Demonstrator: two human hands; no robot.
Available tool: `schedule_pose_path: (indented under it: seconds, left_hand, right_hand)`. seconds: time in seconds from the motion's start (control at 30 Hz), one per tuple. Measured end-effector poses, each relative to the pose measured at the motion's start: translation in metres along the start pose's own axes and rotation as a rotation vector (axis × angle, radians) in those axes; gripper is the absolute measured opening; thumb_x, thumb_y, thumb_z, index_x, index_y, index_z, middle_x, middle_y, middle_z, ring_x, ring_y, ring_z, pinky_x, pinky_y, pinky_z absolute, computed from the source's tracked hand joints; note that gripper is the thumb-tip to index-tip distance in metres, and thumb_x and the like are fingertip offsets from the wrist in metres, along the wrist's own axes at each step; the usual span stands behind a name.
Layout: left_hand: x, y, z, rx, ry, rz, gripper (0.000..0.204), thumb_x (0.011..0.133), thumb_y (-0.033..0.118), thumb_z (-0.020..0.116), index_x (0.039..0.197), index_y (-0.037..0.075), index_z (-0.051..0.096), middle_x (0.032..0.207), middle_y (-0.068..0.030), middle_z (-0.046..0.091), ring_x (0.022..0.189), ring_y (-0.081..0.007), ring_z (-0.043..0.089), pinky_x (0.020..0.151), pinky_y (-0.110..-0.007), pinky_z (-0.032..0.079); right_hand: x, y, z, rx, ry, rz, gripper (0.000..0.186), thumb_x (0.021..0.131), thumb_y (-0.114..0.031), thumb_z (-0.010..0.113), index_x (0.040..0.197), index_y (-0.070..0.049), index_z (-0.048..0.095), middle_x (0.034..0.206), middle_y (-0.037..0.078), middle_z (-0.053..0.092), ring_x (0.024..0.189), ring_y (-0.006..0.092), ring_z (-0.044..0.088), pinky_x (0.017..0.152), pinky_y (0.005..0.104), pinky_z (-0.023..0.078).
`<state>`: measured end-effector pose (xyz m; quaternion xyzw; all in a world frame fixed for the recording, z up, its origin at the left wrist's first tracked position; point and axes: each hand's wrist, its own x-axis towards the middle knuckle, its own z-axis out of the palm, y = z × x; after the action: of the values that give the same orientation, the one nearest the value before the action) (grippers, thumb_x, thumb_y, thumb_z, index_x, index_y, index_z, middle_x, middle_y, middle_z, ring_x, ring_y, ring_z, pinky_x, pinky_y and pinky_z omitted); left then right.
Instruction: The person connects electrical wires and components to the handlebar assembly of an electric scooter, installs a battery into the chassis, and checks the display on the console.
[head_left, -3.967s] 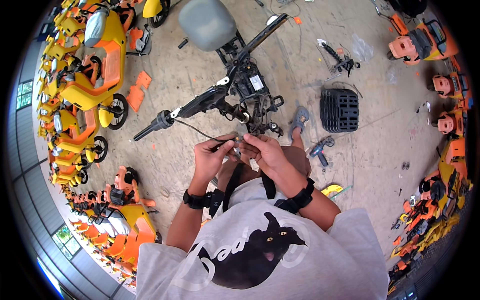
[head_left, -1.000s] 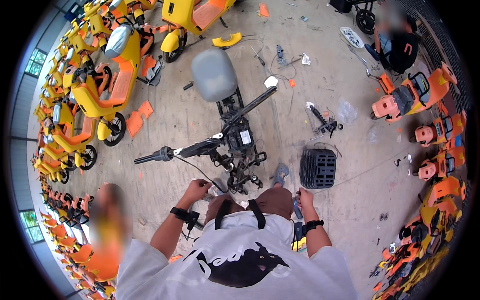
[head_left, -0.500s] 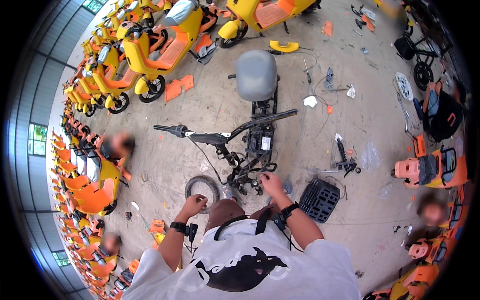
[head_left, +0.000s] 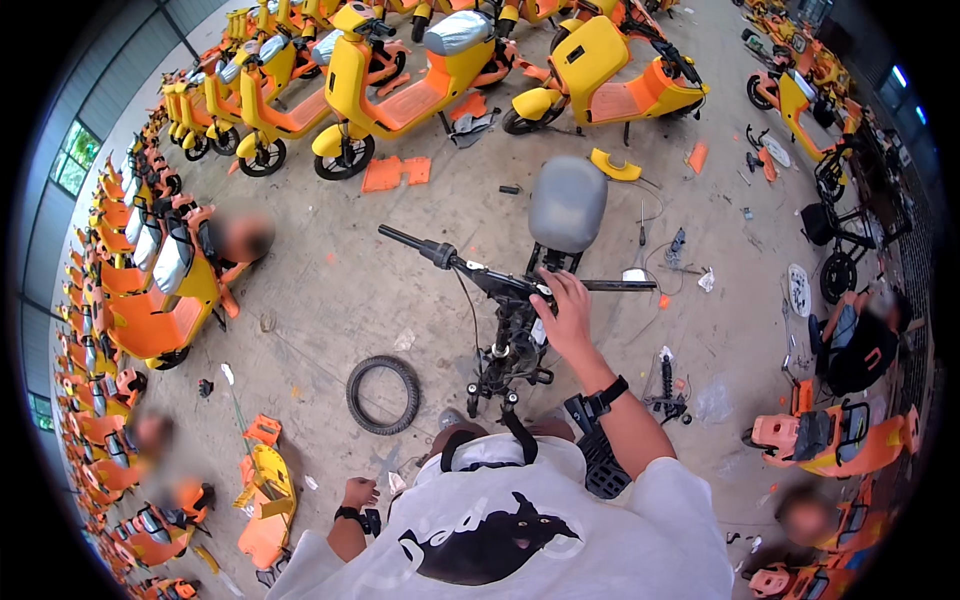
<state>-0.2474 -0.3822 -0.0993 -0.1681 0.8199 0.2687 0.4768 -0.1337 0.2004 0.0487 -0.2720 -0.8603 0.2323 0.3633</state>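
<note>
In front of me stands a stripped scooter frame [head_left: 515,345], with its black handlebar [head_left: 490,277] set crosswise and a grey seat [head_left: 568,205] behind it. My right hand [head_left: 568,315] is on the handlebar right of its centre, its fingers lying over the bar and the thumb on the near side. Low beside my left hip hangs my left hand [head_left: 360,492], fingers loosely bent and apart, holding nothing I can see. A loose black tyre [head_left: 356,395] lies on the floor left of the frame. The bare fork end [head_left: 490,400] points toward my legs.
A black plastic crate [head_left: 605,468] sits partly under my right forearm. Orange and yellow body panels [head_left: 265,505] lie at left. Yellow scooters [head_left: 400,90] line the far side. A shock absorber [head_left: 667,385] lies at right; beyond it a person [head_left: 868,340] crouches.
My right hand has moved from the lower frame up onto the handlebar. The left hand has drawn back toward my hip. The view has shifted, showing more of the far scooters.
</note>
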Motion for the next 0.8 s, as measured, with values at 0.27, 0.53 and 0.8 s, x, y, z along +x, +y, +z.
schedule_pose_path:
  seconds: [0.27,0.53,0.8]
  left_hand:
    - [0.053,0.013,0.0,0.001,-0.102,0.126,0.025,0.082,0.015,0.057,0.093,-0.007,0.06,0.072,-0.0153,0.066,0.052,-0.0209,0.062,0.045,-0.032,0.052]
    - [0.084,0.054,-0.022,-0.054,-0.119,0.339,0.027,0.084,0.015,0.057,0.096,-0.009,0.06,0.07,-0.0151,0.065,0.048,-0.0183,0.06,0.042,-0.029,0.049]
    - [0.078,0.047,-0.003,-0.015,-0.032,0.298,0.022,0.082,0.012,0.057,0.088,-0.008,0.062,0.066,-0.0157,0.065,0.046,-0.0188,0.06,0.042,-0.03,0.049]
  right_hand:
    - [0.005,0.027,0.029,0.073,-0.25,0.519,0.024,0.084,-0.031,0.063,0.094,-0.01,0.071,0.081,0.01,0.065,0.086,0.0259,0.056,0.076,0.0364,0.043]
    - [0.012,-0.009,0.024,-0.151,-0.095,-0.002,0.02,0.085,-0.018,0.062,0.104,-0.014,0.068,0.081,0.009,0.06,0.075,0.0278,0.058,0.065,0.0375,0.046]
    - [-0.001,0.022,0.016,-0.08,-0.122,0.116,0.033,0.086,-0.025,0.061,0.119,-0.018,0.059,0.103,0.01,0.057,0.068,0.022,0.061,0.061,0.0327,0.049]
